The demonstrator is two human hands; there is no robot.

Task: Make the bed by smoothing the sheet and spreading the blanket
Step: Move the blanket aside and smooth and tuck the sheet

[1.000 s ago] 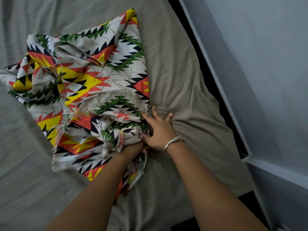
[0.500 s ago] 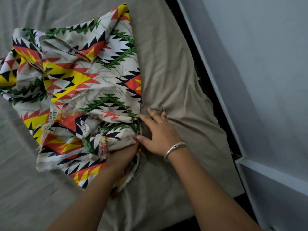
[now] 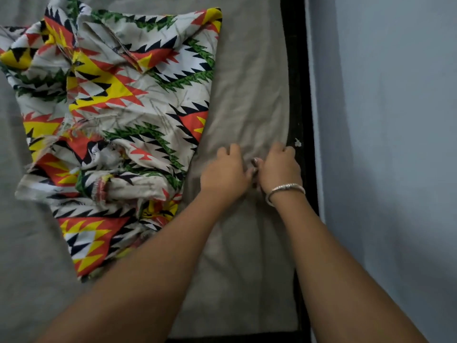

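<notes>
Bedsheet, beige, creased at centre right; left hand and right hand each keep a grip curled into it. Patterned blanket crumpled upper left, not yet spread.

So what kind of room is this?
Probably a bedroom: a grey sheet covers a bed with a dark frame, a patterned blanket lies crumpled on it, and a plain wall runs alongside.

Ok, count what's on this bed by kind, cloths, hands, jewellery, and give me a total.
Cloths: 2, the grey sheet and the patterned blanket
Hands: 2, left hand and right hand
Bracelets: 1, silver bracelet on the right wrist
Total: 5
</notes>
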